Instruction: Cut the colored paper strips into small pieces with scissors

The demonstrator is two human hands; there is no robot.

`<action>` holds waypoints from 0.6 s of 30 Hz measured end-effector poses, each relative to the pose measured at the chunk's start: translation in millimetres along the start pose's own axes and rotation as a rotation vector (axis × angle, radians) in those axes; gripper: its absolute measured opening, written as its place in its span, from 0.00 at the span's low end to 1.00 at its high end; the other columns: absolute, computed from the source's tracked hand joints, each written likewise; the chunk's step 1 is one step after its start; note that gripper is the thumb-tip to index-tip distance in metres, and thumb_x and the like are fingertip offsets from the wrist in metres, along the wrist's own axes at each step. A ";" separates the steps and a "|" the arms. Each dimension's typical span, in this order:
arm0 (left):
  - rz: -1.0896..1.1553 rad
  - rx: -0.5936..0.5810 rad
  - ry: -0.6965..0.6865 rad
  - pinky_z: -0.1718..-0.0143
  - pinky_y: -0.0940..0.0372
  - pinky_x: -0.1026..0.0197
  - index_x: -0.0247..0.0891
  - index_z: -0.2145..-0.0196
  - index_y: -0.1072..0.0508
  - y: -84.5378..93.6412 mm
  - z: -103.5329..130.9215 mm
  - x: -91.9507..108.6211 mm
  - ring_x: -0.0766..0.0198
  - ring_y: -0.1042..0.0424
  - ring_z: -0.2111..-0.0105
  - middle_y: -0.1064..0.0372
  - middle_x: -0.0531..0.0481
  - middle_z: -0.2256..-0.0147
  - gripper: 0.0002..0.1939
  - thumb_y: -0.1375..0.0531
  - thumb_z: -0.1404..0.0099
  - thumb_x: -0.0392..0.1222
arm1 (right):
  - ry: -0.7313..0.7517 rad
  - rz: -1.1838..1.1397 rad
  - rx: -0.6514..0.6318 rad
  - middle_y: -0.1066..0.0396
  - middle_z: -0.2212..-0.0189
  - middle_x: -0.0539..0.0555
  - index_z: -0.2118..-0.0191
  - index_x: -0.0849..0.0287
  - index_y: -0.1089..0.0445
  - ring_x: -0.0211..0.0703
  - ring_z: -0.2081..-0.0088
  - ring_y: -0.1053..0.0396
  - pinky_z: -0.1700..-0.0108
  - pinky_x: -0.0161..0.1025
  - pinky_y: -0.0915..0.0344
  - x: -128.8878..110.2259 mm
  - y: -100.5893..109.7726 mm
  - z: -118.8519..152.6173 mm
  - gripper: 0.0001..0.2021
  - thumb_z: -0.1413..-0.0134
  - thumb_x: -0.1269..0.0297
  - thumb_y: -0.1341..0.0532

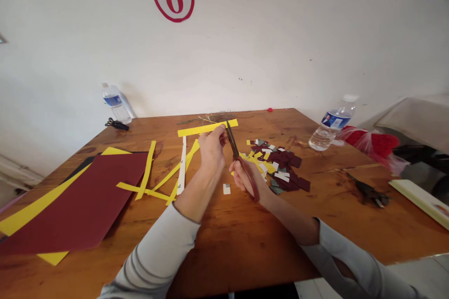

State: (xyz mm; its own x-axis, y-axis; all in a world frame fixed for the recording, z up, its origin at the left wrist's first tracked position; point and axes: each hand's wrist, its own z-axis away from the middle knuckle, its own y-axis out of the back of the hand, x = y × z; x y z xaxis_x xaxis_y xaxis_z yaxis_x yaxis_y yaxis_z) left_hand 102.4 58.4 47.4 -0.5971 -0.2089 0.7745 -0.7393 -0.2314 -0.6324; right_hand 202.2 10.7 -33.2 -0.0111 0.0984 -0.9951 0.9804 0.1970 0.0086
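Note:
My left hand (212,149) pinches a yellow paper strip (196,130) near its right part, above the far half of the table. In my right hand (247,175) is a pair of scissors (251,182) with red handles, fingers wrapped round them. The blades point away from me and cross the strip just right of my left fingertips; whether they are parted I cannot tell. Beneath my hands lies a small white paper piece (227,188) with printing. To the right is a pile of cut maroon, yellow, white and grey paper pieces (280,163).
Maroon sheets (80,196) lie over yellow sheets (45,196) at left, beside loose yellow strips (147,168) and a white strip (181,168). Water bottles stand at left (115,103) and right (331,124). Dark tools (370,194) and a white box (421,201) lie on the right.

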 end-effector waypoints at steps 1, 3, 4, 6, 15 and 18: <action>0.003 0.003 0.001 0.77 0.43 0.65 0.36 0.83 0.31 0.2 -0.1 -0.1 0.71 0.38 0.80 0.36 0.55 0.82 0.11 0.32 0.51 0.32 | 0.001 0.006 0.000 0.51 0.87 0.40 0.71 0.54 0.37 0.33 0.87 0.52 0.84 0.35 0.55 -1.4 -0.1 0.4 0.33 0.51 0.23 0.42; 0.004 0.006 0.005 0.77 0.43 0.65 0.36 0.82 0.31 0.4 -0.2 0.1 0.71 0.38 0.80 0.36 0.55 0.82 0.11 0.32 0.51 0.32 | -0.001 0.007 -0.001 0.52 0.88 0.40 0.71 0.53 0.38 0.33 0.87 0.52 0.84 0.35 0.56 -4.2 -0.5 1.2 0.33 0.52 0.24 0.41; 0.001 0.007 0.007 0.77 0.43 0.65 0.36 0.82 0.31 0.4 -0.2 0.3 0.71 0.38 0.80 0.36 0.55 0.82 0.11 0.32 0.51 0.33 | -0.005 -0.001 -0.001 0.53 0.88 0.40 0.72 0.53 0.38 0.33 0.87 0.53 0.84 0.35 0.57 -5.6 -0.8 1.6 0.33 0.53 0.24 0.40; -0.009 0.009 0.010 0.76 0.43 0.65 0.36 0.82 0.31 0.4 -0.5 0.6 0.71 0.38 0.80 0.36 0.55 0.82 0.11 0.31 0.51 0.33 | -0.015 -0.028 0.001 0.54 0.88 0.39 0.72 0.52 0.39 0.33 0.87 0.54 0.85 0.34 0.57 -7.9 -1.5 2.3 0.32 0.53 0.24 0.39; -0.016 0.000 0.008 0.76 0.43 0.65 0.36 0.82 0.32 -1.7 1.0 2.2 0.71 0.38 0.81 0.37 0.55 0.82 0.13 0.31 0.50 0.34 | -0.021 -0.022 0.028 0.53 0.87 0.40 0.74 0.51 0.42 0.34 0.86 0.55 0.84 0.35 0.58 -12.8 -1.4 5.2 0.31 0.54 0.26 0.37; -0.011 -0.002 0.011 0.77 0.44 0.65 0.36 0.82 0.32 -2.6 2.1 3.9 0.71 0.39 0.81 0.38 0.56 0.83 0.13 0.31 0.51 0.34 | -0.016 -0.025 0.028 0.53 0.87 0.40 0.74 0.52 0.42 0.33 0.86 0.55 0.84 0.35 0.58 -11.6 -1.1 4.4 0.32 0.55 0.25 0.37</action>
State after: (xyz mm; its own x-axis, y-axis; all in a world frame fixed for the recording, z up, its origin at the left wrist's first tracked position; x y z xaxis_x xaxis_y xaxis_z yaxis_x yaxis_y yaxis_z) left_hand 102.6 56.2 52.0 -0.5921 -0.1958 0.7817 -0.7465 -0.2321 -0.6236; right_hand 202.1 5.0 -22.1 -0.0327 0.0785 -0.9964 0.9850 0.1717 -0.0189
